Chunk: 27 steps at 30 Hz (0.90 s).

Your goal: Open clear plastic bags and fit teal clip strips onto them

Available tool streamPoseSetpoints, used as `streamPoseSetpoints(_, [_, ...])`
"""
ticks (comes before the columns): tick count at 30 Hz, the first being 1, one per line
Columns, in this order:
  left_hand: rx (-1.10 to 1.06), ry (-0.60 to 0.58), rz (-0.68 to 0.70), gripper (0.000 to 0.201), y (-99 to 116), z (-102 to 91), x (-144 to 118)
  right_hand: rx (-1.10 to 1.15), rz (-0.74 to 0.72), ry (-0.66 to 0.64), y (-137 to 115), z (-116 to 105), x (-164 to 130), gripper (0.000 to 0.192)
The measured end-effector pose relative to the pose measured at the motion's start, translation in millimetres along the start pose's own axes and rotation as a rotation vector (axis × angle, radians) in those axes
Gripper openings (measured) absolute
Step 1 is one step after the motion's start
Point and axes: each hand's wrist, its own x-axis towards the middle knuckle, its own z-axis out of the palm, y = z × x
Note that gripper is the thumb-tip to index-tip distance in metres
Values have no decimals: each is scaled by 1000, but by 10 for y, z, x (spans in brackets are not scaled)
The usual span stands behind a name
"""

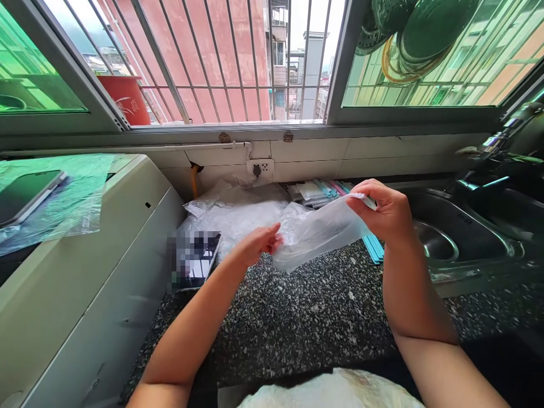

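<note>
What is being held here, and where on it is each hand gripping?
A clear plastic bag: right hand pinches its upper end, left hand grips its lower edge.

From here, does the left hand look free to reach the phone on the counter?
Probably not yet: the left hand pinches the plastic bag. The phone lies close, nothing between.

Clear, whitish plastic bag [317, 232], black granite countertop [306, 317] speckled white, red bucket [124, 97], green-tinted window panes [29, 68], silver steel sink [459, 238], pink and turquoise strips [374, 248].
</note>
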Motion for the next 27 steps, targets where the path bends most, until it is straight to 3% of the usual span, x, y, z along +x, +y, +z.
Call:
streamPoseSetpoints(9, [-242,97,31,36,-5,-2,1,-12,-54,17,-5,-34,13,13])
streamPoseSetpoints(17, [-408,149,68,32,17,13,17,7,-51,26,20,-50,13,10])
streamPoseSetpoints(22, [-267,216,111,31,-17,-31,68,11,-39,-15,1,-54,15,11])
streamPoseSetpoints(27, [48,499,364,29,-66,-46,89,9,-52,-94,-44,-3,8,12])
